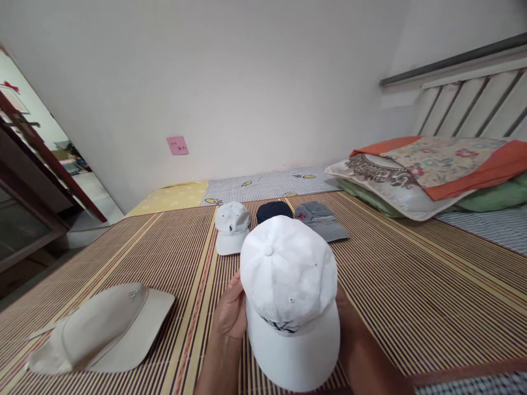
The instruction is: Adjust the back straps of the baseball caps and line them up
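Observation:
A white baseball cap [294, 274] with dark lettering above its brim is held up between my two hands, brim toward me. My left hand [231, 308] grips its left side, with most fingers hidden behind the cap. On the other side my right hand [343, 312] holds the cap, its fingers mostly out of sight. Beyond it on the bamboo mat [164, 252] stand a white cap with a small dark logo [231, 227], a partly covered dark navy cap [274, 210] and a grey cap [319, 219]. A beige cap [102, 329] lies on its side at the near left.
Pillows [382, 175] with an orange-edged floral cloth [453, 159] are stacked at the right, by a white slatted headboard [473, 104]. A pink note [177, 145] is stuck on the wall [263, 88]. At the far left is a doorway with a dark door [41, 159].

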